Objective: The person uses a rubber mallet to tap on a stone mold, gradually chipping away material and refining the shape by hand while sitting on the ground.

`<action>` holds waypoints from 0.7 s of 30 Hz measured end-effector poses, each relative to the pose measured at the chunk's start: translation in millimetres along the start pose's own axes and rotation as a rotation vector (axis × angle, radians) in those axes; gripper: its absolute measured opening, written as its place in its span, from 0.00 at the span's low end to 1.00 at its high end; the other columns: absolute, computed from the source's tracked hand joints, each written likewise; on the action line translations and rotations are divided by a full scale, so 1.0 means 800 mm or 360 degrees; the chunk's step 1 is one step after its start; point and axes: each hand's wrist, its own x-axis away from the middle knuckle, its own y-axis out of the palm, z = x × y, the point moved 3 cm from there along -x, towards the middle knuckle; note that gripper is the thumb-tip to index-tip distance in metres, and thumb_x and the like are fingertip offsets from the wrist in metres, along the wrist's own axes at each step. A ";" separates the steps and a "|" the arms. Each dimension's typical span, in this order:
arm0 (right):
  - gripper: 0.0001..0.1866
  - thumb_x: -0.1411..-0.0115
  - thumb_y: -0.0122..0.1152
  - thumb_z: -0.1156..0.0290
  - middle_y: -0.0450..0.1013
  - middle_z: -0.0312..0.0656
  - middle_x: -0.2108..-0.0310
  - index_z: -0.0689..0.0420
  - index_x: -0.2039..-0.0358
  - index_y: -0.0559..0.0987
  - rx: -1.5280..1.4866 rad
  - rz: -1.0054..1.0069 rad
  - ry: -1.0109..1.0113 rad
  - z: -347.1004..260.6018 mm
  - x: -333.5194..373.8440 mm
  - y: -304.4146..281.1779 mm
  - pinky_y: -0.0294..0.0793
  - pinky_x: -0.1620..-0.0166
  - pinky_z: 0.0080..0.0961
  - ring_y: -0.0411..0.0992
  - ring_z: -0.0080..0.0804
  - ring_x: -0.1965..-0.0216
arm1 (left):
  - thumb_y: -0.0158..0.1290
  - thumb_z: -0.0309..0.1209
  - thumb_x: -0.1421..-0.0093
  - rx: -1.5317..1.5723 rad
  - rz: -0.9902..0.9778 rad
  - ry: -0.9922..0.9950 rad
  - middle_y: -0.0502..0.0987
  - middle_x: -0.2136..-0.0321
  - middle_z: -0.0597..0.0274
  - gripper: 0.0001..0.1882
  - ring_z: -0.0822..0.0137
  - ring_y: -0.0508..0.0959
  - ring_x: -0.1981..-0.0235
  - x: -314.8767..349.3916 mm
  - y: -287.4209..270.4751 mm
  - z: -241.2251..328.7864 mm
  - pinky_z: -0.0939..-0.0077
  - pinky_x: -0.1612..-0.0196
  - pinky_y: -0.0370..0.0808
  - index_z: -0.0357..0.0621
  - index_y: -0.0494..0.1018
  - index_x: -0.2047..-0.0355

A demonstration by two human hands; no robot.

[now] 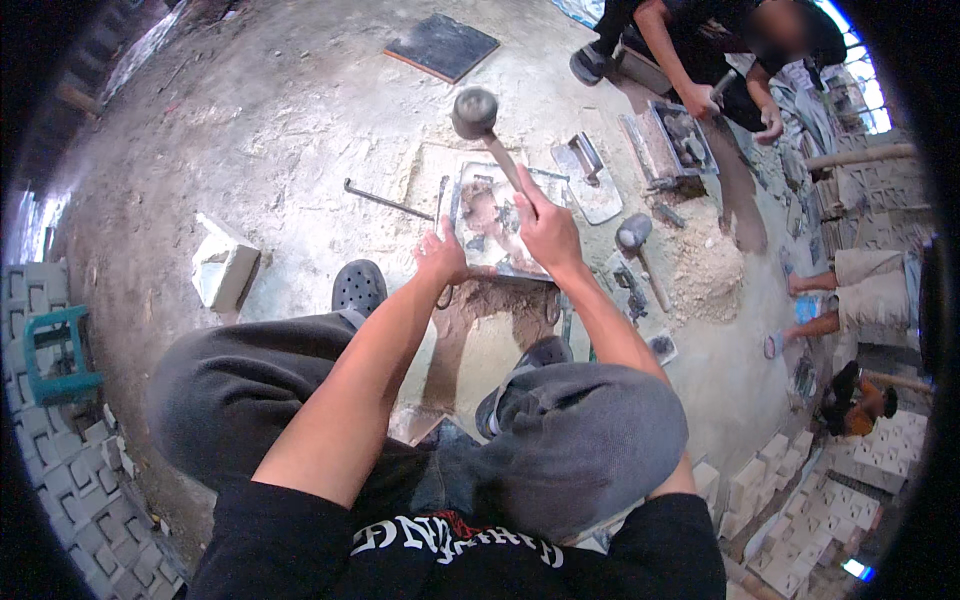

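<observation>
My right hand (548, 236) is wrapped round the wooden handle of a mallet (475, 112), whose thick round head is raised beyond the work and slightly blurred. Below it, on the floor, lies a shallow rectangular metal mould frame (520, 270) with pale powder and brown and dark patches inside. At the frame's near left corner rests my left hand (440, 258), fingers apart and holding nothing that shows. A thin metal rod (385, 200) lies left of the frame. To its right are a flat trowel with a handle (590, 182) and a second mallet (635, 233).
A powder heap (705, 262) lies at the right. Across from me a co-worker's hand (702, 100) grips a tool above another mould box (683, 138). A white block (223, 265), a dark board (441, 46) and a green stool (62, 355) stand around. Stacked pale blocks (820, 505) line the right.
</observation>
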 end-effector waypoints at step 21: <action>0.26 0.30 0.53 0.60 0.78 0.56 0.72 0.38 0.31 0.68 -0.0102 -0.0028 -0.0115 -0.008 0.058 -0.007 0.74 0.67 0.52 0.78 0.59 0.69 | 0.67 0.76 0.68 -0.0017 -0.0154 -0.0080 0.55 0.32 0.29 0.87 0.39 0.56 0.29 -0.004 0.004 -0.002 0.39 0.29 0.51 0.42 0.24 0.26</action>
